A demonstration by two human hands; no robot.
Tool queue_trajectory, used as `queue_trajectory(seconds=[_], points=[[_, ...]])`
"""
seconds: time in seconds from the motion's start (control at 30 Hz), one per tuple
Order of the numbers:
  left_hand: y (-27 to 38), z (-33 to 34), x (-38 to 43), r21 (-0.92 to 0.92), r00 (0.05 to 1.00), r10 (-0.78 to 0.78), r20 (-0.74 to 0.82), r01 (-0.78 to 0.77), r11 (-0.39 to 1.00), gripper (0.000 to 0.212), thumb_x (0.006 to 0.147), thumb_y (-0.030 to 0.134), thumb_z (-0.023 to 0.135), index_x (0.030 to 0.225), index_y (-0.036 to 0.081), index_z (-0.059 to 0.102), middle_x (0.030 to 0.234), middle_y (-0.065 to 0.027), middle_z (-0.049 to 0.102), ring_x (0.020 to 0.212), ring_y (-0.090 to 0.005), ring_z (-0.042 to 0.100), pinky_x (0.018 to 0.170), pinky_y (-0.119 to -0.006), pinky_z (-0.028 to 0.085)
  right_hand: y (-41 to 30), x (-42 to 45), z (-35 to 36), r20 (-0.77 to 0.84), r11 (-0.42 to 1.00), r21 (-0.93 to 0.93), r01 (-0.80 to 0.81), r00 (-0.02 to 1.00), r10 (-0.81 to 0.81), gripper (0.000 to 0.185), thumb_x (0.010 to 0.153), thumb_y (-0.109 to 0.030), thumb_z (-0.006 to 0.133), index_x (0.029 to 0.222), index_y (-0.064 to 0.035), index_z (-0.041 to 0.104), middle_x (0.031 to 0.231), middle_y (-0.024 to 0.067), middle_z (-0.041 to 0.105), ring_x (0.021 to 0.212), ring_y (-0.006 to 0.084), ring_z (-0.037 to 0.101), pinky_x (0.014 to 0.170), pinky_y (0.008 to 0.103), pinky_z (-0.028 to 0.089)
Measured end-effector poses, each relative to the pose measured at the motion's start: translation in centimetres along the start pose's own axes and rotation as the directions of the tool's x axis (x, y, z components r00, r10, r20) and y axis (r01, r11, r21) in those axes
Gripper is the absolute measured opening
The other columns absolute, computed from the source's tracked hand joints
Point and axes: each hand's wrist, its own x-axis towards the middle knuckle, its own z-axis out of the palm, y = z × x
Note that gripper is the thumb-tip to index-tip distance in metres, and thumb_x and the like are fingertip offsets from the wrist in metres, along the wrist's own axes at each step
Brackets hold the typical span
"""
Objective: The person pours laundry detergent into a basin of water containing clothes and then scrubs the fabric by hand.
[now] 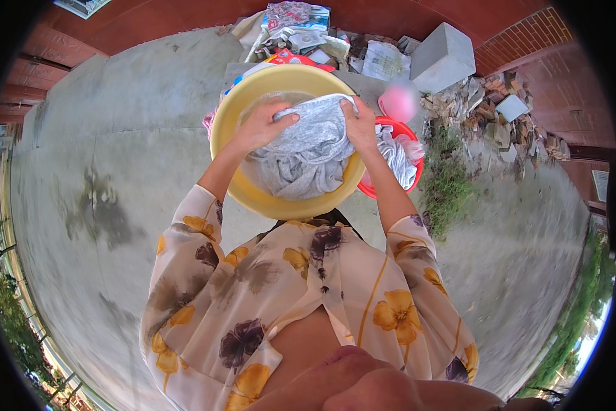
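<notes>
A large yellow plastic basin point(292, 208) stands before me, holding water and a wet light grey cloth garment point(313, 133). At the garment's upper right edge, my right hand point(360, 123) pinches the fabric between thumb and fingers. My left hand point(267, 123) is at its upper left edge, with the thumb over the cloth and the fingers partly hidden. The garment's upper part is lifted and spread between both hands, while its lower part lies bunched in the basin. A smaller red basin point(418, 177) with striped and pale cloths point(398, 159) stands right of the yellow one.
Beyond the basin lie a red packet point(300, 59), a box of bottles and papers, and a pale block point(444, 59). A pink object point(398, 103), partly blurred, is near the red basin. Broken bricks point(498, 110) and weeds point(444, 180) lie to the right on the concrete ground point(148, 128).
</notes>
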Motion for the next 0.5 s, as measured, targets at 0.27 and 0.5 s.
queue_trajectory(seconds=[0.27,0.5], points=[[-2.4,7.1,2.3,-0.802,0.814,-0.465,-0.348,-0.002,0.597,0.031,0.097,0.034,0.057,0.104,0.004,0.064,0.085,-0.0030,0.058,0.085,-0.0125,0.057,0.073,-0.030,0.048,-9.4,-4.7,7.3,-0.102,0.956,0.082,0.281,0.957,-0.272,0.021,0.089,-0.026,0.061,0.091,-0.0051,0.063,0.076,0.0233,0.065,0.070,0.0431,0.064,0.063,0.0495,0.050],[-2.0,8.7,2.3,-0.952,0.757,-0.618,-0.210,-0.013,0.307,0.030,0.099,0.029,0.049,0.110,0.005,0.064,0.107,-0.0069,0.064,0.089,-0.0146,0.061,0.078,-0.031,0.050,-6.1,0.6,8.7,-0.144,0.954,-0.296,0.048,0.985,-0.094,0.028,0.084,-0.031,0.064,0.072,-0.0067,0.065,0.067,0.0205,0.063,0.064,0.0400,0.064,0.060,0.0482,0.050]])
